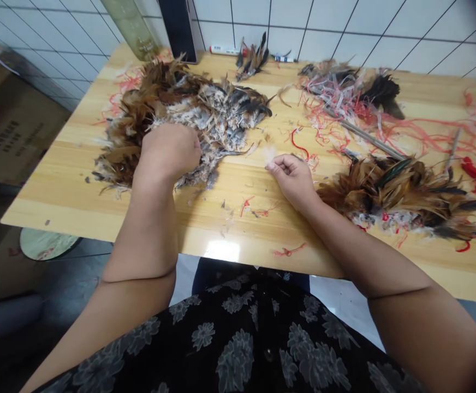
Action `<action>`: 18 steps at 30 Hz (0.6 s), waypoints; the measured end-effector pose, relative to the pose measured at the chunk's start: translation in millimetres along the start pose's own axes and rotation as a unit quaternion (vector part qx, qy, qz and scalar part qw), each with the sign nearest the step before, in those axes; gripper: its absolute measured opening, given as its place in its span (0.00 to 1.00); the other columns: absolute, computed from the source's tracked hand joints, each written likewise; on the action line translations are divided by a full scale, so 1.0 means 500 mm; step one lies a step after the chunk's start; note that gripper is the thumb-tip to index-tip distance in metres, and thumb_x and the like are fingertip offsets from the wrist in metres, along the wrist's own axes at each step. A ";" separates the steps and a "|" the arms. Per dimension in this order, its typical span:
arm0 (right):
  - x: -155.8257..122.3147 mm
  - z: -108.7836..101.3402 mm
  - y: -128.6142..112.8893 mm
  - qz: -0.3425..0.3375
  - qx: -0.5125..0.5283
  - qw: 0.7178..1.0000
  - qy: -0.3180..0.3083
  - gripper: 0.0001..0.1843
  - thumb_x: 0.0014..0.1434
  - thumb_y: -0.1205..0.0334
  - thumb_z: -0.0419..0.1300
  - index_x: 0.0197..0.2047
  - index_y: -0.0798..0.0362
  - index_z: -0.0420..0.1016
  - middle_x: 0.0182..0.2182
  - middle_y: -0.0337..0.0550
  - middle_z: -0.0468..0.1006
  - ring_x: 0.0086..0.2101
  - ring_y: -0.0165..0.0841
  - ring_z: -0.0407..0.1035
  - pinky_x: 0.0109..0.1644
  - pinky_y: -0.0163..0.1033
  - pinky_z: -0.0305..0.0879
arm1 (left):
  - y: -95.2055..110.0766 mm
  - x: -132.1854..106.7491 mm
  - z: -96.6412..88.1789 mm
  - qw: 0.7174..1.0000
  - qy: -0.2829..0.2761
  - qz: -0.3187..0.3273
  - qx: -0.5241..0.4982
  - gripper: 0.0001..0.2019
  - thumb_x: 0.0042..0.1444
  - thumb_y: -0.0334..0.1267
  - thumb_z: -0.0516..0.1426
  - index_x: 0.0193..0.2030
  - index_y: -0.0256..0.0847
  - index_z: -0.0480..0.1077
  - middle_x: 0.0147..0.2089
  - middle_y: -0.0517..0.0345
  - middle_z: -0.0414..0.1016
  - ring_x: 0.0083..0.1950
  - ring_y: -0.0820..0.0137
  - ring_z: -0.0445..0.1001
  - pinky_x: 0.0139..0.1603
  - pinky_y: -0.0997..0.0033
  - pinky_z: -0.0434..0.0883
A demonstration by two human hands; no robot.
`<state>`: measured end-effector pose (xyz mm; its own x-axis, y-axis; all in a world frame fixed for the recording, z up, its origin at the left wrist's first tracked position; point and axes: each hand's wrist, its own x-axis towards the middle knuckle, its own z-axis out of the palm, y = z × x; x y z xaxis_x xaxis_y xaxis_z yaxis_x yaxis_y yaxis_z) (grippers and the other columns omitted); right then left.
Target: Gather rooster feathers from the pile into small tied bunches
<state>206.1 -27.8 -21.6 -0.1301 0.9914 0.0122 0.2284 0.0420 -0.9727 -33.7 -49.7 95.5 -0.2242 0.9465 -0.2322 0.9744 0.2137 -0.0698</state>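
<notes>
My left hand (171,148) is over the large pile of brown, grey and black feathers (221,109) on the left half of the table. Its fingers are curled in among the feathers, and what they hold is hidden. Thumb and fingertips of my right hand (293,176) pinch a small pale, fluffy feather (269,155), slightly blurred, above bare wood. Just right of that wrist lies a bunch of long brown feathers (397,191), with white and red bits along its near edge.
Red and white string (336,93) lies tangled with dark feathers at the back right. A grey stick (373,139) crosses the table (230,229). Along the tiled wall stand a green bottle (134,30) and a dark phone-like slab (177,27). A marker (225,51) lies nearby. Left is a cardboard box (17,128).
</notes>
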 end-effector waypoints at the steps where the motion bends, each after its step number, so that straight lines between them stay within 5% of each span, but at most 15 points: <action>1: -0.001 0.000 -0.002 0.003 -0.002 1.000 -0.002 0.13 0.64 0.65 0.69 0.30 0.46 0.72 0.25 0.31 0.66 0.28 0.28 0.56 0.36 0.39 0.54 | -0.003 0.001 0.001 1.000 0.002 0.000 -0.003 0.16 0.84 0.27 0.58 0.61 0.32 0.90 0.67 0.31 0.92 0.78 0.32 0.87 0.80 0.38 0.83; 6: 0.002 -0.001 0.008 0.002 -0.002 1.000 -0.011 0.10 0.61 0.56 0.69 0.31 0.45 0.73 0.26 0.31 0.67 0.28 0.28 0.58 0.38 0.41 0.55 | -0.036 0.002 0.003 0.997 0.060 0.009 -0.055 0.09 0.78 0.26 0.61 0.49 0.42 0.81 0.55 0.38 0.92 0.67 0.36 0.89 0.73 0.42 0.83; 10: 0.006 0.000 0.019 0.008 0.016 1.000 -0.017 0.11 0.59 0.51 0.69 0.32 0.45 0.74 0.27 0.32 0.69 0.29 0.29 0.61 0.39 0.41 0.55 | -0.057 -0.001 0.005 0.974 0.120 0.044 -0.187 0.15 0.71 0.20 0.64 0.40 0.46 0.72 0.41 0.53 0.84 0.49 0.53 0.83 0.65 0.55 0.80; 15: 0.005 0.000 0.012 0.015 0.022 0.999 -0.020 0.11 0.64 0.59 0.70 0.32 0.46 0.73 0.27 0.31 0.68 0.29 0.28 0.60 0.39 0.40 0.54 | -0.049 0.021 0.034 0.890 0.179 0.095 -0.408 0.16 0.67 0.13 0.67 0.46 0.39 0.85 0.36 0.61 0.83 0.39 0.66 0.75 0.49 0.67 0.72; 18: 0.003 0.002 0.003 0.023 0.034 0.999 -0.022 0.14 0.67 0.64 0.71 0.31 0.46 0.73 0.26 0.30 0.68 0.29 0.28 0.59 0.38 0.39 0.54 | -0.027 0.052 0.070 0.812 0.157 0.147 -0.542 0.15 0.68 0.13 0.68 0.49 0.38 0.88 0.34 0.62 0.82 0.34 0.69 0.75 0.40 0.70 0.70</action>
<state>205.4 -26.3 -23.3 -0.1628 0.9858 -0.0415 0.1686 -0.0136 -0.9856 -53.2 -36.4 56.5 -0.1303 0.9739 0.1861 0.4646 -0.1059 0.8792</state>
